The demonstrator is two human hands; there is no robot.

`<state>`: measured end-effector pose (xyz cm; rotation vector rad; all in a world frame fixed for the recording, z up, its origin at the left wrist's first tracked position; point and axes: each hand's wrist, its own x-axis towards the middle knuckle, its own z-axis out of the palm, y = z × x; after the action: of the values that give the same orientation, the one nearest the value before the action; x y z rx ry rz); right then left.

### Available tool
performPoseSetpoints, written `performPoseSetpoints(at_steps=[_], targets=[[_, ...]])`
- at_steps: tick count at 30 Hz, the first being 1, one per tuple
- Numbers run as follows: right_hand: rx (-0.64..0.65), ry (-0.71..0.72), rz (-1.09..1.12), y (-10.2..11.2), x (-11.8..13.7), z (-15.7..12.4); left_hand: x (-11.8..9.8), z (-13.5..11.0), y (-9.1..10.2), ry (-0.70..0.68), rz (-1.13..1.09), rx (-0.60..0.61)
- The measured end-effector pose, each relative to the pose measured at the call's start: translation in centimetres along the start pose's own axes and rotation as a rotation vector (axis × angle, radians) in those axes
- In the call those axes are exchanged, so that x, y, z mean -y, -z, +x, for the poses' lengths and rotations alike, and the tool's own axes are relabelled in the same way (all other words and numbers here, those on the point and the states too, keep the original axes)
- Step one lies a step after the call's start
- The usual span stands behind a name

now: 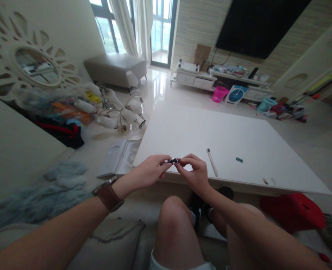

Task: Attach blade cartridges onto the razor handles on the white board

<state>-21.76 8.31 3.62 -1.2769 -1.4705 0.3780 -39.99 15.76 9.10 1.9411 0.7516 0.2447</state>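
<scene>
A small dark object with a shiny part (173, 161) is held over the front edge of the white table (199, 131). My left hand (151, 169) is closed on its left end. The fingertips of my right hand (193, 170) pinch its right end. The object is too small and too covered to tell its kind. To the right of my right hand, a toothbrush (212, 162) lies on the table, its dark bristle end pointing away. Farther right is a small dark green piece (239, 159), with a tiny brown and black piece (265, 181) near the front edge.
An open white box (118, 157) is beside the table's left end. A lamp with several white shades (121, 108) stands on the floor at left. Under the table's right front is a red plastic thing (292, 213). My knees (177, 225) are below the front edge.
</scene>
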Motion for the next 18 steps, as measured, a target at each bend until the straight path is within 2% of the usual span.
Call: performPoseSetpoints(at_steps=[5,11,18], targets=[[-0.001,-0.01,-0.006,0.01,0.02,0.05,-0.1,0.0,-0.13,0.039,-0.011,-0.014],[0.048,-0.088,0.099,-0.24,-0.43,-0.03,0.08,0.04,-0.18,0.02,0.024,-0.041],[0.083,-0.116,0.035,-0.05,-0.64,-0.09,0.26,0.15,-0.25,0.001,0.068,-0.035]])
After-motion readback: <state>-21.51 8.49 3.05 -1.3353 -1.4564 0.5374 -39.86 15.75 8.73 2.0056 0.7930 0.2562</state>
